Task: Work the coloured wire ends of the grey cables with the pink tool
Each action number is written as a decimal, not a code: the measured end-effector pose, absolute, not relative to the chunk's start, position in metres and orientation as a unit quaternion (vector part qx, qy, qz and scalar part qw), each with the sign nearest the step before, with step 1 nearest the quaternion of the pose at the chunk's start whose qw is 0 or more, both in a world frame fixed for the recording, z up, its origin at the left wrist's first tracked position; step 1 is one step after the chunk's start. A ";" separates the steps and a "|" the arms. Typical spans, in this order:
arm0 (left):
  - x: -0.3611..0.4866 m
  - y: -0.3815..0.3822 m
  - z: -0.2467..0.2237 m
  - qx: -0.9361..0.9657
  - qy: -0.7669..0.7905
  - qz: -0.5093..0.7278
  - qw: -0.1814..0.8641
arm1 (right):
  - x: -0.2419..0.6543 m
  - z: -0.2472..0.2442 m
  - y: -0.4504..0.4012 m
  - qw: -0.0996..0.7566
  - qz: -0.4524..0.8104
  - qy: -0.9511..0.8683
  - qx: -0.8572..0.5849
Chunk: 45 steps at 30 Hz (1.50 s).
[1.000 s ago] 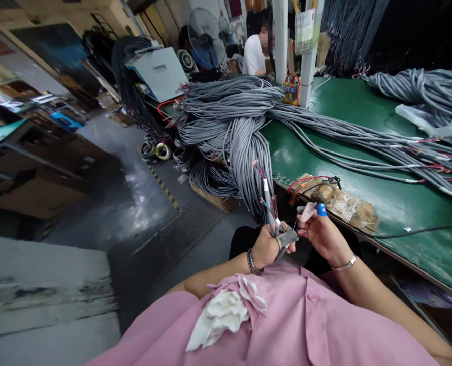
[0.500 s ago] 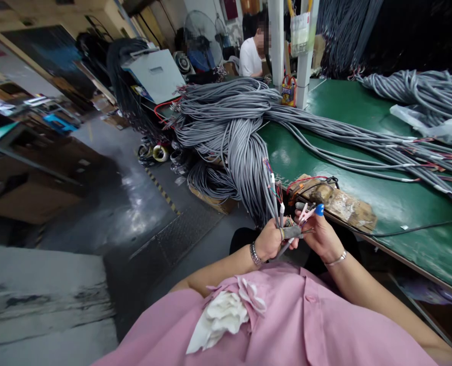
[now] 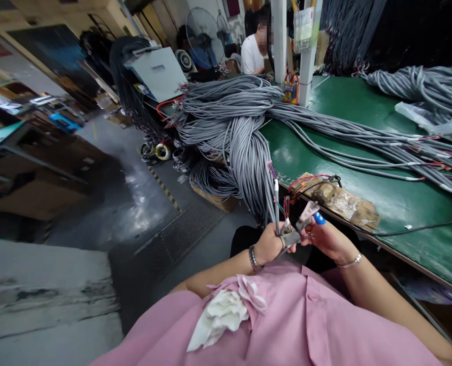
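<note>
No lettering is showing clearly enough to read. The small red and yellow pack (image 3: 291,87) at twelve o'clock, standing by the white post (image 3: 280,46), is carrying print, and so is the hanging bag (image 3: 304,28), both too blurred.

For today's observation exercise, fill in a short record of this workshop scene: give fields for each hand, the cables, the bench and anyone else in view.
left hand: left hand grips a few upright grey cable ends with coloured wires
right hand: right hand, blue cap on one fingertip, pinches thin wires beside the left hand
cables: big hank of grey cables draped over the bench edge
bench: green-topped workbench with a brown taped block near its edge
other person: seated person in a white shirt at the far end
</note>
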<state>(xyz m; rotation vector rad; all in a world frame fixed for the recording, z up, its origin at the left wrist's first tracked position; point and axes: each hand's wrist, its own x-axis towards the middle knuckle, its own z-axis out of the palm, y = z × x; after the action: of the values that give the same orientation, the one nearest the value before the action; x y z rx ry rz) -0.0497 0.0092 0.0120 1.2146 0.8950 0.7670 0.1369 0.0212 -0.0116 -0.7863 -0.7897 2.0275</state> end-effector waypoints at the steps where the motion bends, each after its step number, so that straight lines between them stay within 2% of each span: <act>1: -0.051 0.007 0.011 0.560 0.396 0.336 0.645 | 0.140 -0.010 0.020 0.379 0.805 -0.331 -0.313; 6: -0.052 0.001 -0.002 0.626 0.407 0.315 0.586 | 0.138 -0.003 0.015 0.372 0.723 -0.452 -0.366; 10: -0.052 0.003 -0.005 0.628 0.423 0.276 0.592 | 0.129 0.002 0.008 0.395 0.613 -0.564 -0.387; 13: -0.053 0.004 0.002 0.609 0.427 0.294 0.600 | 0.130 0.002 0.003 0.433 0.567 -0.568 -0.410; 19: -0.052 0.005 0.011 0.552 0.427 0.354 0.623 | 0.125 -0.001 -0.010 0.451 0.629 -0.477 -0.417; 23: -0.053 0.008 0.014 0.559 0.413 0.324 0.642 | 0.115 0.000 -0.012 0.476 0.645 -0.446 -0.398; 28: -0.058 0.006 0.020 0.589 0.403 0.295 0.636 | 0.113 -0.002 -0.003 0.456 0.632 -0.451 -0.434; 36: -0.052 0.003 -0.004 0.458 0.442 0.425 0.643 | 0.110 -0.009 -0.002 0.488 0.607 -0.429 -0.457; 45: -0.047 0.003 -0.004 0.383 0.451 0.491 0.639 | 0.107 -0.009 -0.006 0.495 0.605 -0.429 -0.452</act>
<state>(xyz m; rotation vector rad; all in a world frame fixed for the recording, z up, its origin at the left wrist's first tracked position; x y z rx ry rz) -0.0467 0.0026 -0.0042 0.8732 1.0281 1.1212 0.1068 -0.0065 -0.0087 -1.0966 -1.0408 1.4655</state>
